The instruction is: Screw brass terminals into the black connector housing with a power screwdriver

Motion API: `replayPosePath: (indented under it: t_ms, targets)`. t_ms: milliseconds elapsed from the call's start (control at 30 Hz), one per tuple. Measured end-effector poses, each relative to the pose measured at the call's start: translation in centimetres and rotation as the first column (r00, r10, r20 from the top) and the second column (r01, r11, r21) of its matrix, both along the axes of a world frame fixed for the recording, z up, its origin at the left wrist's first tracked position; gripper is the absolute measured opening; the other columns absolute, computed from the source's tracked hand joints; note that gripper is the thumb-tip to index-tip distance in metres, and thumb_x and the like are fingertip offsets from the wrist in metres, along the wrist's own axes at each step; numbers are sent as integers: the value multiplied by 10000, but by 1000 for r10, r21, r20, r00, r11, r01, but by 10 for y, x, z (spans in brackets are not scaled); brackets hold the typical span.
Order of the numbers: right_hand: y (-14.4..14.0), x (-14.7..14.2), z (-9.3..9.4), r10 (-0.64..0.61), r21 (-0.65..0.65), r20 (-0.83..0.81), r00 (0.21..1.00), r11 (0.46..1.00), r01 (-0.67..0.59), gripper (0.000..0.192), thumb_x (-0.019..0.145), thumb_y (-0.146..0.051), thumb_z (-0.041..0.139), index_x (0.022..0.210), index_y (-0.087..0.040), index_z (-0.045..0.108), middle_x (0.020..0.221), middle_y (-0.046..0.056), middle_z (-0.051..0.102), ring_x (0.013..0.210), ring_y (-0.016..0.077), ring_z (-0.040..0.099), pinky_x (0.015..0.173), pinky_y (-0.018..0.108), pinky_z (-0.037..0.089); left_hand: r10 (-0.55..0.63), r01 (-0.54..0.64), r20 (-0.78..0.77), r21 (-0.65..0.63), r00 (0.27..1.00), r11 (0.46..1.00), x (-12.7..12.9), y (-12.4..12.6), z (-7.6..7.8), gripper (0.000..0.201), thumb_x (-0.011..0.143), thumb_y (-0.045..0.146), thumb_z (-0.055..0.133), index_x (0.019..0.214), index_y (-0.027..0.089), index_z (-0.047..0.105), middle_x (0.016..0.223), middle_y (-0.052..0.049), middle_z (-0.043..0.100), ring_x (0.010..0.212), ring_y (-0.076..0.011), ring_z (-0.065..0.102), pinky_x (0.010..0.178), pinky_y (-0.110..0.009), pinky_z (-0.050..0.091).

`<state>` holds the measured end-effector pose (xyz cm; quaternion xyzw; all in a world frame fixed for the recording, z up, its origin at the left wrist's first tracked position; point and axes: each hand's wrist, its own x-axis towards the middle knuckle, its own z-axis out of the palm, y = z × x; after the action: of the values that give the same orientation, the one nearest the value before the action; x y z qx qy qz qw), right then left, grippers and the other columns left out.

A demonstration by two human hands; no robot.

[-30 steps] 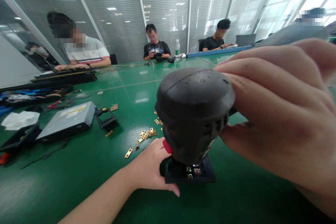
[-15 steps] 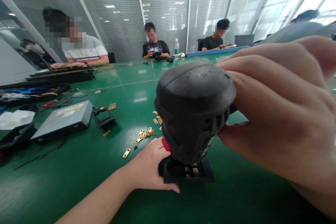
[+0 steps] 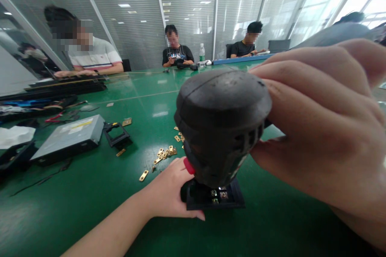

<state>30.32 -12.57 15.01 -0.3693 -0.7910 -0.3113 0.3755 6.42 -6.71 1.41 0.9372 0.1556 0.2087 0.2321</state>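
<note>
My right hand is wrapped round a black power screwdriver, seen from its rounded rear end, with a red part on its left side. The tool stands upright over a square black plastic housing; its tip is hidden behind the tool's body. Small metal screw terminals show inside the housing. My left hand grips the housing from the left, thumb along the near side and the other fingers partly hidden. Several small brass plates with holes lie loose on the green table just beyond my left hand.
A silver disc drive lies at the left, with a black square frame beside it. Black parts and tools crowd the far left. People sit around the green table; a plastic bottle stands at the far edge.
The view has shifted slightly, so the background sits a little further left. Both hands, the screwdriver and the housing keep nearly the same places relative to each other.
</note>
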Motion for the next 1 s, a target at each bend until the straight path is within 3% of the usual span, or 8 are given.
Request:
replayPosePath:
  t_ms: [433, 1000]
  targets:
    - [3, -1, -2, -43, 73, 53, 998, 997, 39, 178, 999, -113, 477, 1035, -97, 650, 1052, 88, 656, 1119, 303, 582, 955, 381, 453, 13, -13, 8, -23, 1000, 1000, -1, -3, -2, 808, 665, 624, 806, 1339, 240, 577, 1391, -133, 588, 1232, -350, 566, 1032, -456, 463]
    - [1, 0, -1, -25, 50, 70, 997, 999, 21, 191, 998, -77, 485, 1081, -77, 657, 1079, 97, 654, 1139, 298, 577, 985, 368, 442, 14, -13, 13, -43, 1000, 999, -2, -4, -2, 770, 665, 601, 817, 1307, 237, 597, 1355, -131, 612, 1198, -341, 589, 1019, -455, 474]
